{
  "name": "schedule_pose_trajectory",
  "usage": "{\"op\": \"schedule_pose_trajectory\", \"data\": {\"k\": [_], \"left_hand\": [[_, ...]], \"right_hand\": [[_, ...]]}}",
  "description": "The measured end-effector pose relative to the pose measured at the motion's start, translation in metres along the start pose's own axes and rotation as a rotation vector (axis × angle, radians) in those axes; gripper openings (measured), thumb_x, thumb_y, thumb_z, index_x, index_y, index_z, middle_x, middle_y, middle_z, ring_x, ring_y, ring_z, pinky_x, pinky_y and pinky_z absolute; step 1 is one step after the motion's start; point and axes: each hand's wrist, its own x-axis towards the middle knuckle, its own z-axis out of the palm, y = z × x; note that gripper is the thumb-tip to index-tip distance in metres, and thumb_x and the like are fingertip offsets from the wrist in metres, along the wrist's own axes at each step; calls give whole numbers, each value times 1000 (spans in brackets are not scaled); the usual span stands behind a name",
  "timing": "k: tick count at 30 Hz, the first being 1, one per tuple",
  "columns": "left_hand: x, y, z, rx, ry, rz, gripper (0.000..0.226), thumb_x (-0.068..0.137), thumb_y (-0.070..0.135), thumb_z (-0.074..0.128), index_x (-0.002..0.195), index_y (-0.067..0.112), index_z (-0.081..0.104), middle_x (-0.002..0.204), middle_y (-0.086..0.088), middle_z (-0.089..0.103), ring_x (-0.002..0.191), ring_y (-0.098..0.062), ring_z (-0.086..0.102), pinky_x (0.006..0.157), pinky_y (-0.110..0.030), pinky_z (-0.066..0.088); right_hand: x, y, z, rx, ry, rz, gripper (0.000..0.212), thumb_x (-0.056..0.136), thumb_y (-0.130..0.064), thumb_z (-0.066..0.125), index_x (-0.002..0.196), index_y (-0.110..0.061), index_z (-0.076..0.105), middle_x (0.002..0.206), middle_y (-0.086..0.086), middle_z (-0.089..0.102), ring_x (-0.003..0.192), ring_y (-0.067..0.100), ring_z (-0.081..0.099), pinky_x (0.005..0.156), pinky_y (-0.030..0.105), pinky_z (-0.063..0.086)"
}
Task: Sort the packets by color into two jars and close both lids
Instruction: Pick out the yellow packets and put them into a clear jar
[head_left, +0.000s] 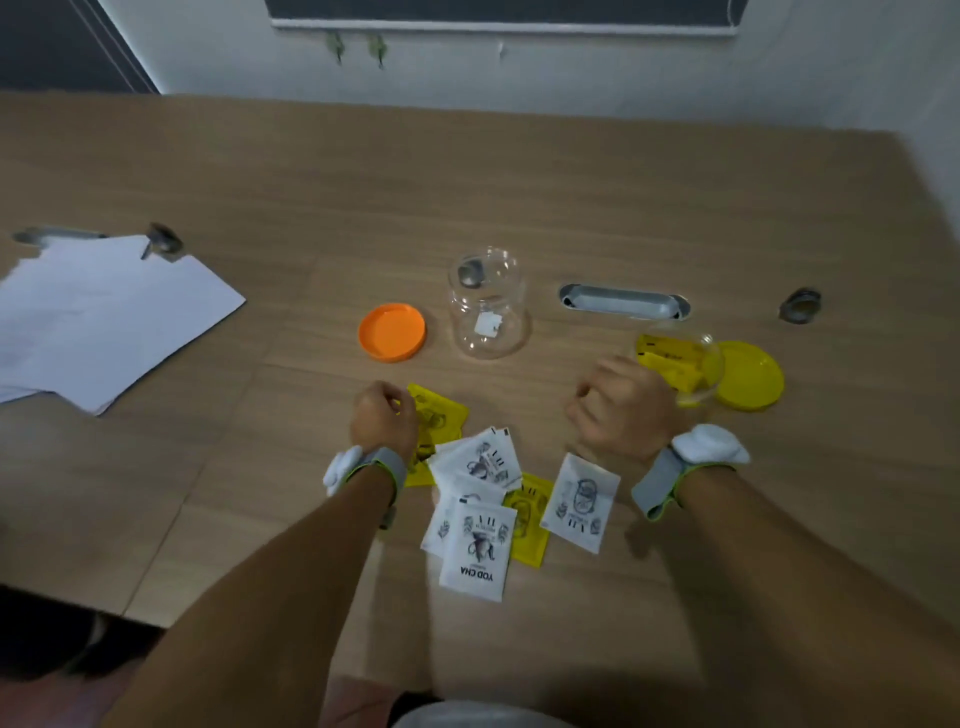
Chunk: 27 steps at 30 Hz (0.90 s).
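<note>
**Fingers curled over the pile, sorting barely begun**

Fingers of the left hand are curled in at the edge of a yellow packet, apparently pinching it, though the contact itself is hidden behind the knuckles; the right hand is held above the table with its fingers loosely closed, and nothing is seen in it

Progress is judged as early; a few yellow packets are already lodged in the right jar, which is seen tilted or lying beside its yellow lid; the middle jar is standing upright and appears to hold one small white packet at most; its orange lid is laid flat just to its left; neither jar is closed

Most of the work is left; a loose heap of white packets and yellow ones is spread near the table edge between the two forearms, partly overlapped, with one white packet lying slightly apart to the right

Both jars are clear, smooth and round-walled; the lids are shallow plastic discs with raised rims; the packets are flat, thin rectangles, printed in black, and are judged light and slippery; the table is wood-grained laminate; a stack of white paper sheets is left at the far left
</note>
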Motion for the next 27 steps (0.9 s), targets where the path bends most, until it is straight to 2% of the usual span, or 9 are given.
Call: {"op": "schedule_pose_trajectory", "data": {"k": [4,6,9,12,15,19,22,25,27], "left_hand": [[-5,-29,-5,3,-28,-88,17,90,24,61,89,9,68,92,-14,72,93,-37,66,77,-39,50],[-5,-40,-6,17,-93,-87,16,88,24,66,94,9,68,94,-14,71,94,-36,66,77,-38,50],[-8,-50,-4,102,-243,-80,33,81,26,77,105,9,63,108,-18,65,103,-37,63,86,-42,52],[-14,-57,0,193,-332,-86,47,81,28,79,118,10,57,121,-19,56,109,-40,59,92,-44,51],[-17,-63,1,214,-337,-71,48,84,27,77,122,11,53,125,-18,51,111,-41,58,93,-44,49],[-13,-65,0,234,-355,-43,49,83,26,77,123,12,53,126,-18,52,112,-40,58,93,-42,49],[-10,-63,0,270,-372,-52,50,83,27,77,124,13,51,128,-18,50,110,-42,60,93,-42,49],[-11,-60,2,327,-373,-20,50,85,28,75,124,12,49,129,-18,51,113,-41,57,90,-42,48],[-13,-60,3,333,-367,-13,49,85,29,75,123,12,49,127,-18,52,112,-40,58,87,-42,48]], "right_hand": [[-17,-18,39,-17,-785,144,55,69,-69,72,82,-16,64,89,1,64,84,25,61,74,37,50],[-27,-26,58,-92,-949,183,81,57,-77,77,100,-12,57,103,4,56,95,25,52,82,38,44],[-40,-27,75,-241,-1013,222,102,48,-73,82,120,-11,45,118,9,46,111,30,45,90,41,38],[-41,-27,81,-301,-1084,287,89,56,-58,86,121,-12,46,124,11,46,119,32,44,96,42,38],[-41,-30,79,-257,-1030,403,31,76,-32,77,89,-24,50,115,10,55,118,30,51,91,32,39],[-40,-28,71,-49,-854,626,30,67,-7,67,68,-30,47,100,8,68,100,33,64,79,29,49],[-38,-27,60,0,-897,626,31,68,-23,83,86,-27,58,100,3,69,97,27,65,82,34,52],[-40,-39,58,-98,-985,460,66,55,-55,88,102,-20,57,107,2,60,101,25,56,88,37,44],[-42,-49,62,-230,-1043,414,64,59,-52,86,103,-20,51,119,6,52,116,30,48,100,41,39]]}}
